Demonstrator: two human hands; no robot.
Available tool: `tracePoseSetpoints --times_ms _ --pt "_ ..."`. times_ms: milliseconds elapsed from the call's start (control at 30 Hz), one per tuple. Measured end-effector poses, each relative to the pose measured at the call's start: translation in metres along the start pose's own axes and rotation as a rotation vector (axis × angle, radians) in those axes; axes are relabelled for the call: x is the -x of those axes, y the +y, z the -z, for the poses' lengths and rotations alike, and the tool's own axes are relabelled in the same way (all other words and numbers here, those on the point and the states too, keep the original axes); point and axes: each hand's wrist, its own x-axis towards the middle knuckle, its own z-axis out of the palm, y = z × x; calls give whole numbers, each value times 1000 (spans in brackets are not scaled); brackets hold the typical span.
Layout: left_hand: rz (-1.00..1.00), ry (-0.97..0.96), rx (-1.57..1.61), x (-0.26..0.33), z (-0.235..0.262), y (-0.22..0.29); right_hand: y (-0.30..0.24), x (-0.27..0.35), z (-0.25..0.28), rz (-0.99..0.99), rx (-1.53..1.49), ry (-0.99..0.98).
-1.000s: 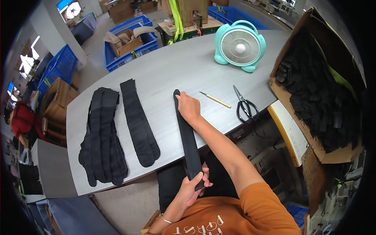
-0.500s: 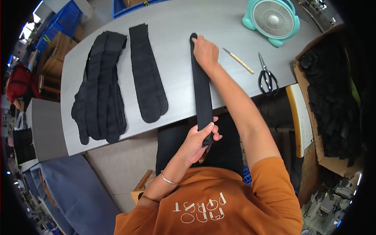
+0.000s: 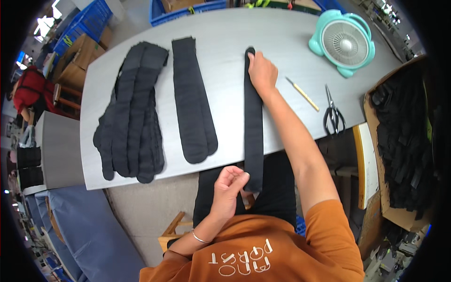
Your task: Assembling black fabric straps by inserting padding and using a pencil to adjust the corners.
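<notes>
A long, narrow black fabric strip (image 3: pixel 253 122) lies lengthwise toward me, its far end rounded and its near end hanging past the table edge over my lap. My right hand (image 3: pixel 263 73) is closed on the rounded far end, with the thumb on top. Just left of the near end is my left hand (image 3: pixel 226 190), its fingers loosely curled toward the thumb; nothing shows in it. To the left, a pair of overlapping black strips (image 3: pixel 192 103) lies flat. Farther left, a fanned pile of similar strips (image 3: pixel 134 113) rests on the table.
On the grey table (image 3: pixel 225 28), a wooden-handled awl (image 3: pixel 303 94) and black-handled scissors (image 3: pixel 332 113) lie right of my right forearm. A turquoise fan (image 3: pixel 345 44) stands at the far right. A cardboard box (image 3: pixel 376 155) of black pieces is at right. Another person (image 3: pixel 33 91) bends at far left.
My left hand has let go of the strip's near end and moved slightly left and down. That end now hangs free. My right hand still holds the far end. The whole view has shifted.
</notes>
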Motion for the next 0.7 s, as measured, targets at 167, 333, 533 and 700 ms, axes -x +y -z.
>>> tracePoseSetpoints --times_ms 167,333,533,700 --pt "6 -22 -64 1 -6 -2 -4 2 2 7 -12 -20" --pt "44 -29 -92 21 10 6 -3 1 0 33 0 56" --pt "83 -74 -109 45 29 3 -5 2 3 -21 -19 21" --pt "111 40 -171 53 26 -1 -3 2 3 -28 -36 45"
